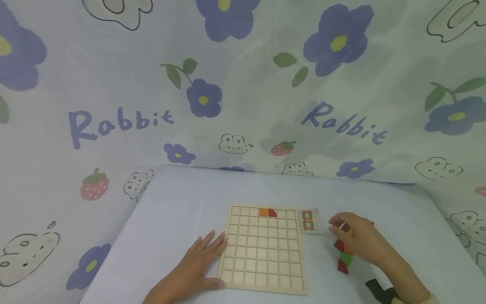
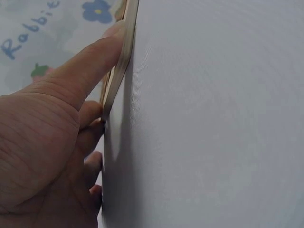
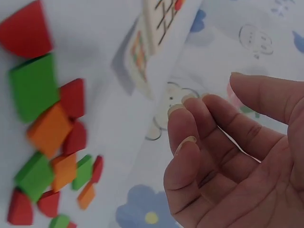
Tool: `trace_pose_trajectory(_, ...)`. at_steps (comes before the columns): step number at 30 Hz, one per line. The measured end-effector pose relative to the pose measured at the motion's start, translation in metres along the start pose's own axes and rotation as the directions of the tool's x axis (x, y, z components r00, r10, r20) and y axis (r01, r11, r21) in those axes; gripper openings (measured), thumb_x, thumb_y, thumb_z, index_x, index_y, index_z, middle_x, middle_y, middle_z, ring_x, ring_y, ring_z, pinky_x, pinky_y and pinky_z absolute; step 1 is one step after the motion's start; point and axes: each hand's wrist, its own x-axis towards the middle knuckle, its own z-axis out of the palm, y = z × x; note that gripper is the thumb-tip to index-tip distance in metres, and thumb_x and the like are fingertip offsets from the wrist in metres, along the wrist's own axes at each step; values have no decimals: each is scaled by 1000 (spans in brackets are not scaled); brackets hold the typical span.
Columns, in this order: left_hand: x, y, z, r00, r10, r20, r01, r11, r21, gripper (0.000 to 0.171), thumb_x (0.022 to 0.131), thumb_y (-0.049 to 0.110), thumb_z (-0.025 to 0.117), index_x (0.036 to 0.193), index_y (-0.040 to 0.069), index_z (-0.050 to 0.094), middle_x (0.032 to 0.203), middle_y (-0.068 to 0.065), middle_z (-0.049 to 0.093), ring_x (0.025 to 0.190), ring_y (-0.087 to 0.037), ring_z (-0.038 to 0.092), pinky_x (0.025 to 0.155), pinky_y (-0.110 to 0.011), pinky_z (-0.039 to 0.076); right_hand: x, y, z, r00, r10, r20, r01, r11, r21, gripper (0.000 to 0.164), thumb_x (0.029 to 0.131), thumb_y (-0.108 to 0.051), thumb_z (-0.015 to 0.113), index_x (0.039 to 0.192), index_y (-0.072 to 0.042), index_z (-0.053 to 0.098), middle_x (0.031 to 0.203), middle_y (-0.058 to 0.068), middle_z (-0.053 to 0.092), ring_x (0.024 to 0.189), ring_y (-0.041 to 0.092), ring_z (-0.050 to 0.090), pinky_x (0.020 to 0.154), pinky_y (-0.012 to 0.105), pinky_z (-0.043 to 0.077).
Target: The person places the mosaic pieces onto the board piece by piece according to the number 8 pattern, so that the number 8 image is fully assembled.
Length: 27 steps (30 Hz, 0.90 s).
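A wooden grid board (image 1: 262, 241) lies on the table. In its top row, an orange square (image 1: 263, 212) and a red quarter-circle (image 1: 272, 213) sit side by side. My left hand (image 1: 191, 268) rests at the board's left edge with fingers spread; the left wrist view has the thumb (image 2: 92, 66) against the wooden rim. Over a cluster of coloured pieces hovers my right hand (image 1: 358, 236), its fingers loosely bent and holding nothing. Below it lie a green square (image 1: 346, 258) and a red quarter-circle piece (image 1: 342, 267); the hand hides some other pieces in the head view.
A small pattern card (image 1: 310, 221) with a printed coloured grid lies against the board's upper right side. In the right wrist view, several red, green and orange pieces (image 3: 50, 128) lie in a loose row. A printed cloth (image 1: 243, 118) hangs behind the white table (image 1: 182, 202).
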Motion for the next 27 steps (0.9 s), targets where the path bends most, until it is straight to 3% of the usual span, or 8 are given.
trace_pose_trajectory(3, -1, 0, 0, 1000, 6, -11, -6, 1000, 3, 105, 82, 65, 73, 164, 11, 34, 173, 2, 21, 160, -33, 10, 126, -53, 2, -10, 11, 1, 998, 56, 34, -56, 998, 18, 25, 98, -22, 74, 118, -6, 72, 105, -4, 71, 93, 15, 65, 71, 27, 59)
trace_pose_trajectory(9, -2, -1, 2, 999, 27, -38, -26, 999, 23, 104, 83, 65, 72, 164, 11, 35, 172, 0, 23, 159, -36, 13, 128, -39, -7, -28, 30, 8, 990, 124, 64, -123, 992, -17, 22, 96, -22, 76, 114, -11, 72, 98, -9, 69, 90, 13, 62, 73, 26, 57)
trace_pose_trajectory(12, -2, -2, 3, 999, 23, -35, -22, 999, 26, 104, 82, 65, 72, 164, 11, 35, 172, 0, 23, 159, -35, 13, 127, -34, -10, -33, 37, 14, 982, 176, 73, -173, 984, -47, 23, 93, -20, 79, 113, -11, 73, 97, -8, 68, 89, 14, 60, 76, 30, 59)
trace_pose_trajectory(18, -1, -2, 3, 1000, -7, -2, 7, 1000, 16, 105, 82, 64, 74, 165, 13, 33, 173, 3, 19, 160, -31, 8, 128, -43, -5, -37, 49, 31, 954, 281, 106, -267, 955, -129, 36, 88, -27, 84, 117, -8, 74, 100, -5, 69, 89, 18, 60, 85, 49, 61)
trace_pose_trajectory(24, -1, -3, 3, 1000, 12, -13, -12, 999, 30, 105, 82, 66, 71, 164, 12, 34, 173, 1, 20, 160, -33, 10, 127, -36, -9, -40, 53, 40, 960, 269, 73, -251, 949, -189, 34, 88, -22, 83, 115, -4, 73, 103, -1, 70, 92, 21, 62, 90, 58, 58)
trace_pose_trajectory(27, -1, -2, 3, 1000, 21, -19, -20, 999, 37, 105, 83, 68, 69, 164, 12, 34, 173, 1, 21, 160, -33, 11, 127, -41, -6, -40, 54, 42, 965, 255, 68, -236, 949, -211, 32, 88, -21, 83, 113, -4, 73, 103, 1, 71, 93, 22, 63, 91, 58, 57)
